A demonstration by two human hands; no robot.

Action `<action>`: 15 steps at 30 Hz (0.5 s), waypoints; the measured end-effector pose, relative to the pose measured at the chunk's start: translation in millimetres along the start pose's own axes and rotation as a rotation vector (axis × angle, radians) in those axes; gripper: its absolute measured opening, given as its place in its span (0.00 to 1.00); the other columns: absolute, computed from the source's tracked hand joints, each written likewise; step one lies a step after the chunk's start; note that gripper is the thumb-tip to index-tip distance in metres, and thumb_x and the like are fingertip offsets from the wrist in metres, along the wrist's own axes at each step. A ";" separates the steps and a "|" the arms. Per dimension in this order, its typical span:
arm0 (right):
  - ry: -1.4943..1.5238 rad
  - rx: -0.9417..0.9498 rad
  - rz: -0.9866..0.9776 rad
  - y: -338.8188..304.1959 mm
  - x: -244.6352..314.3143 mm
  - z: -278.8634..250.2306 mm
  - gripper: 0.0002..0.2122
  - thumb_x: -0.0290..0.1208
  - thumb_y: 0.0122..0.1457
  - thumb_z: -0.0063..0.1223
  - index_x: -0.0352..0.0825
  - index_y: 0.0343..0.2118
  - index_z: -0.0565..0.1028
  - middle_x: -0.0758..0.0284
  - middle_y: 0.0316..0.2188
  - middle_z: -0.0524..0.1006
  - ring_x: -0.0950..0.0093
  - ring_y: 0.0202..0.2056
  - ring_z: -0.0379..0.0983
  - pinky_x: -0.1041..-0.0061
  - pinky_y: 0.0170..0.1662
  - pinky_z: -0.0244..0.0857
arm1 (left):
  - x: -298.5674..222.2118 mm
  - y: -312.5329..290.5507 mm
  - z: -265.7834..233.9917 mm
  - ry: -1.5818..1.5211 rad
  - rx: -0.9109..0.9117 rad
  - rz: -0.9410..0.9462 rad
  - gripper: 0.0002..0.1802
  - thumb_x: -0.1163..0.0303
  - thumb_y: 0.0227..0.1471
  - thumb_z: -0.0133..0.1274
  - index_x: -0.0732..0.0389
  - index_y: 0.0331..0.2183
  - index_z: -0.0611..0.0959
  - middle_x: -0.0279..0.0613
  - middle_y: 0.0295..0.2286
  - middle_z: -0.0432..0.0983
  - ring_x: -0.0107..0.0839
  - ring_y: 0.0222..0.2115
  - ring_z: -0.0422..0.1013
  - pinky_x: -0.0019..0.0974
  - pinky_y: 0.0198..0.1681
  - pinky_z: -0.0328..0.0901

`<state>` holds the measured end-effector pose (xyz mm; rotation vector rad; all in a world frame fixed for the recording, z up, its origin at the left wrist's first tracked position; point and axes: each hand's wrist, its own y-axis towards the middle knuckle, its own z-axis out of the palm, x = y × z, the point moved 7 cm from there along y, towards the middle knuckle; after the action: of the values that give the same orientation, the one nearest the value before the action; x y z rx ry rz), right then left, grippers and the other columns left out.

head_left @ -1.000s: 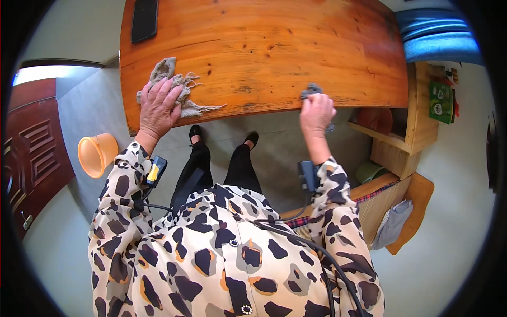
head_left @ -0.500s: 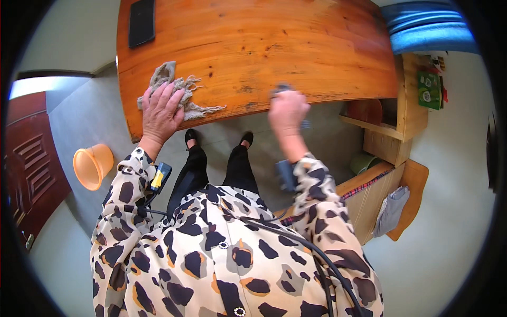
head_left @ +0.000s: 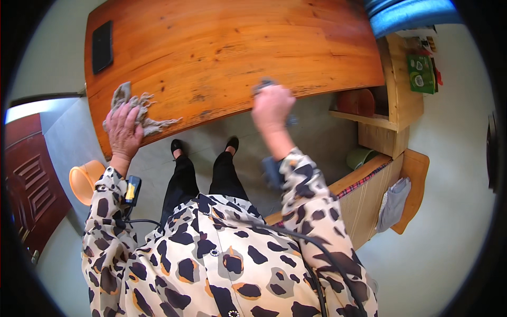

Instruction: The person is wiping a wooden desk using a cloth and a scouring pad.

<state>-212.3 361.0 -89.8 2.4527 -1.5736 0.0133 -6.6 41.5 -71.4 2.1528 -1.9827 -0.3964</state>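
My left hand (head_left: 124, 129) lies with its fingers stretched over a frayed beige-grey cloth (head_left: 148, 126) at the near left corner of the orange-brown wooden table (head_left: 227, 47). Ragged strands of the cloth stick out to the right of the fingers. At the table's front edge, right of the middle, my right hand (head_left: 272, 108) is closed round a dark grey thing (head_left: 262, 84). It pokes out beyond the knuckles, and a bluish-grey bit shows on the hand's other side. Blur hides its kind. Dark worn marks run along the table's front edge.
A black phone (head_left: 102, 47) lies at the table's left side. An orange bucket (head_left: 84, 182) stands on the floor at left. To the right are a wooden shelf (head_left: 398, 79), a green packet (head_left: 421, 74) and a folded grey cloth (head_left: 393, 205) over a board.
The view has shifted, so the table and both hands appear further left. My left hand stays on the cloth. My right hand stays closed near the table's front edge, blurred in both frames.
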 end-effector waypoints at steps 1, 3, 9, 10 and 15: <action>0.065 0.022 -0.112 -12.2 32.6 -2.9 0.05 0.33 0.53 0.44 0.40 0.26 0.70 0.63 0.30 0.69 0.63 0.38 0.65 0.61 0.41 0.55 | -0.6 0.5 -0.1 0.014 0.004 -0.022 0.28 0.69 0.43 0.51 0.52 0.50 0.73 0.41 0.51 0.67 0.41 0.55 0.61 0.53 0.60 0.49; 0.165 -0.017 -0.227 -21.4 38.5 -1.2 0.04 0.35 0.53 0.49 0.42 0.29 0.72 0.65 0.30 0.69 0.62 0.37 0.65 0.62 0.39 0.55 | -2.3 0.9 -2.0 0.027 0.012 -0.048 0.28 0.70 0.43 0.50 0.52 0.51 0.72 0.42 0.52 0.66 0.42 0.55 0.60 0.53 0.60 0.49; -0.104 -0.078 0.181 37.3 -162.2 -12.8 0.06 0.37 0.56 0.49 0.42 0.29 0.74 0.65 0.34 0.72 0.62 0.40 0.68 0.57 0.39 0.61 | -3.4 1.0 -1.4 0.071 0.020 -0.053 0.28 0.69 0.45 0.48 0.53 0.52 0.72 0.43 0.52 0.65 0.43 0.55 0.60 0.53 0.61 0.49; -0.051 -0.060 0.307 44.2 -200.9 -11.4 0.06 0.37 0.56 0.50 0.42 0.30 0.74 0.66 0.35 0.72 0.62 0.40 0.68 0.57 0.41 0.62 | -3.9 2.0 -1.5 0.077 0.019 -0.052 0.28 0.69 0.45 0.48 0.53 0.52 0.71 0.43 0.52 0.65 0.43 0.55 0.60 0.53 0.61 0.49; -0.048 -0.023 0.098 29.0 -105.9 -2.1 0.05 0.35 0.55 0.50 0.40 0.31 0.72 0.64 0.34 0.71 0.62 0.41 0.66 0.58 0.44 0.58 | -2.3 -0.6 -3.5 0.090 0.033 -0.071 0.27 0.68 0.46 0.48 0.52 0.51 0.72 0.43 0.52 0.65 0.42 0.55 0.60 0.53 0.61 0.49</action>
<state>-283.0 444.7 -96.1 2.3731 -1.7034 -0.0477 -5.0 43.7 -68.2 2.2239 -1.8824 -0.2736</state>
